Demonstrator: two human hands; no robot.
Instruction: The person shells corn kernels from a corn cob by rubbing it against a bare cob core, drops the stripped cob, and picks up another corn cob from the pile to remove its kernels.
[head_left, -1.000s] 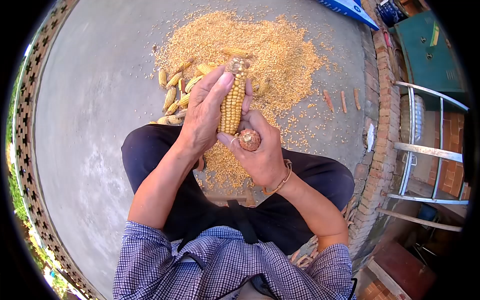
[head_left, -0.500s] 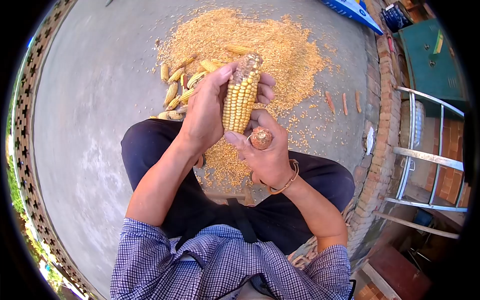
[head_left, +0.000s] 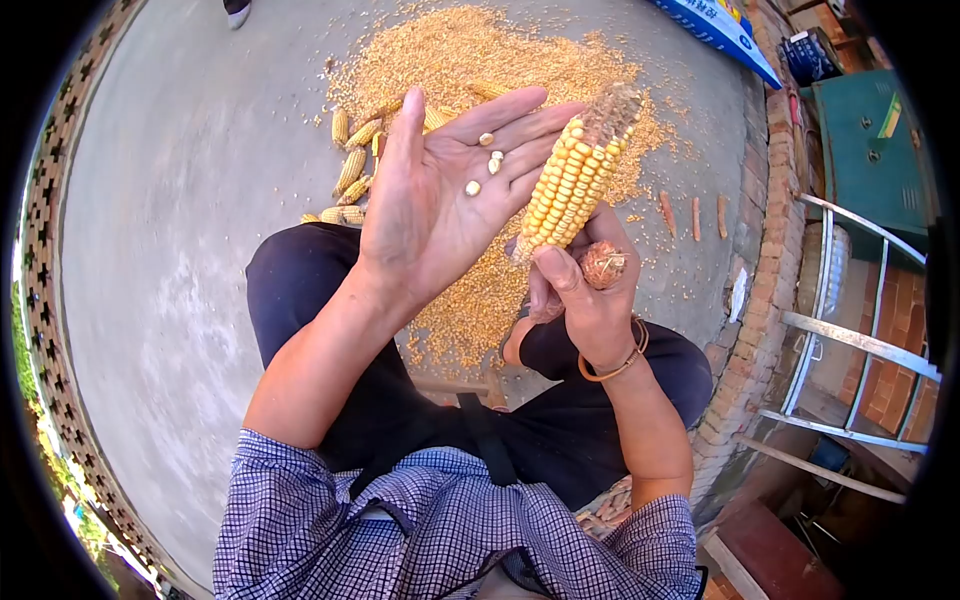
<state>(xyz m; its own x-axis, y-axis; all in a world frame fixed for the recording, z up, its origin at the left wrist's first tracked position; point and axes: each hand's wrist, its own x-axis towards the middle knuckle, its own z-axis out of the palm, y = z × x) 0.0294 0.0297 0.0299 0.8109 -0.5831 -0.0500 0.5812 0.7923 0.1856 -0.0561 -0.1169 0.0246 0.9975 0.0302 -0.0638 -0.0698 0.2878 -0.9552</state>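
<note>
My left hand (head_left: 440, 200) lies palm up with its fingers stretched out, and a few loose corn kernels (head_left: 473, 188) rest on it. An ear of corn (head_left: 575, 180) is gripped near its lower end by my right hand (head_left: 595, 300). Its rows of yellow kernels are mostly intact, with a bare, fuzzy patch at the upper tip. The same hand also holds a reddish bare corncob (head_left: 604, 264), seen end-on. Beyond my hands, more ears of corn (head_left: 352, 170) lie beside a wide heap of loose kernels (head_left: 460, 50).
Three bare cobs (head_left: 696, 218) lie on the concrete floor (head_left: 180, 250) at right. Past them run a brick edging (head_left: 775, 220), a metal ladder-like frame (head_left: 860, 335) and a green cabinet (head_left: 870, 150). A blue bag (head_left: 715, 30) lies at upper right; someone's shoe (head_left: 238, 15) shows at upper left.
My left hand has let go of the ear and turned palm up, showing kernels. My right hand has carried the ear and bare cob rightward. A shoe has come into view at upper left.
</note>
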